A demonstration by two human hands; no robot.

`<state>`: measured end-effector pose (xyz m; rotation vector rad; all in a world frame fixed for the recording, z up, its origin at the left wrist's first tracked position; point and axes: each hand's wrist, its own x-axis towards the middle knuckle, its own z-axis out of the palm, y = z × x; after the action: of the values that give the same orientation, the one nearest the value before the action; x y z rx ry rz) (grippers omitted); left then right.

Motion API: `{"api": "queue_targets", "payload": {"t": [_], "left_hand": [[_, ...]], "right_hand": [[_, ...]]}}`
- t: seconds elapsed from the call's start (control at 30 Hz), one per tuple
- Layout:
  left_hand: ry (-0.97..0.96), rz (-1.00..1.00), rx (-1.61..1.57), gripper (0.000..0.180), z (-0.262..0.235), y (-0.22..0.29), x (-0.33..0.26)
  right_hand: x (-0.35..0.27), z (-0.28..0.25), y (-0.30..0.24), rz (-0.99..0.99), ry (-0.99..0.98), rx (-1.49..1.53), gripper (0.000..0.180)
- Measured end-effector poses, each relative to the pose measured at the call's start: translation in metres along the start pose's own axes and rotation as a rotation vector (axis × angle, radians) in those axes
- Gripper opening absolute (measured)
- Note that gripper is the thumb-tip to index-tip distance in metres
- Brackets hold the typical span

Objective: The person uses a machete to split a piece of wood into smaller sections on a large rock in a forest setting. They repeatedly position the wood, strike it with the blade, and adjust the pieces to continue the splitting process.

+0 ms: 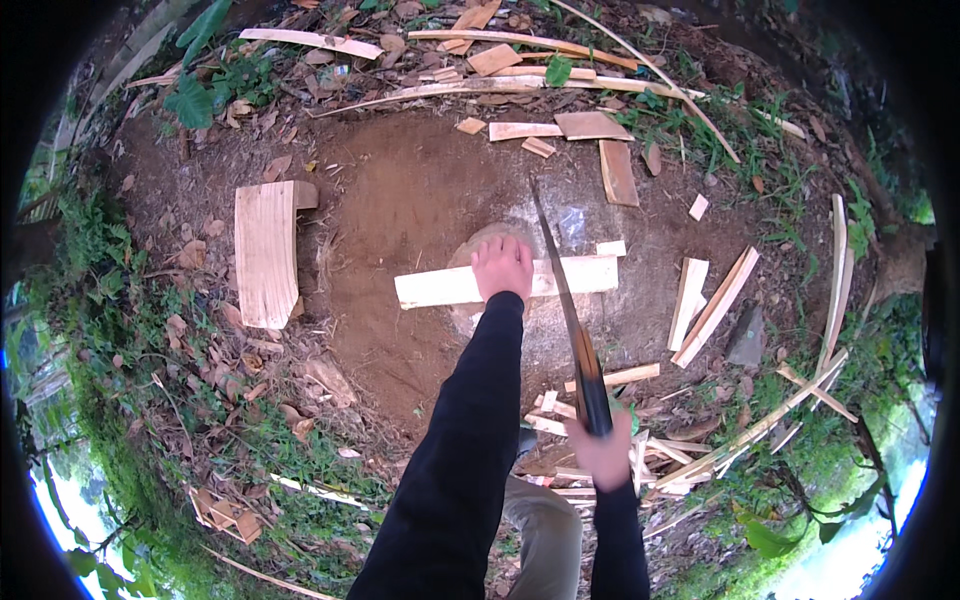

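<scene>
A pale wooden board lies crosswise on a round stump, its right end reaching out past the stump. My left hand is closed over the middle of the board, fingers curled across its far edge. In my right hand, slightly blurred, is the dark handle of a handsaw. The blade is seen nearly edge-on and points away from me, crossing the board right of my left hand. Whether its teeth touch the wood I cannot tell. A small wood offcut sits by the board's right end.
A thick wooden slab stands on the left. Loose strips lie to the right, a scrap pile near my right hand, and long slats across the far side. Pale dust and clear plastic mark the soil beyond the board.
</scene>
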<state>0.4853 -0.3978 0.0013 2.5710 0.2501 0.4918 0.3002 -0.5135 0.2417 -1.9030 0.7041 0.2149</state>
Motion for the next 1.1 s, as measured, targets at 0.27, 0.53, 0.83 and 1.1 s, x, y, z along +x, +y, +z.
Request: {"api": "queue_targets", "payload": {"t": [0.27,0.53,0.83,1.1], "left_hand": [[0.063,0.002,0.022,0.023,0.001,-0.006,-0.003],[0.034,0.008,0.064,0.022,0.0,-0.014,-0.015],[0.0,-0.001,0.05,0.02,0.003,-0.001,-0.01],[0.018,0.019,0.067,0.021,0.006,-0.007,-0.006]], "right_hand": [[-0.11,-0.078,-0.014,0.075,-0.208,-0.175,0.023],[-0.002,-0.008,0.006,-0.013,-0.211,-0.126,0.026],[0.007,0.007,0.013,-0.053,-0.174,-0.096,0.024],[-0.09,-0.062,-0.008,-0.07,-0.251,-0.215,0.021]]}}
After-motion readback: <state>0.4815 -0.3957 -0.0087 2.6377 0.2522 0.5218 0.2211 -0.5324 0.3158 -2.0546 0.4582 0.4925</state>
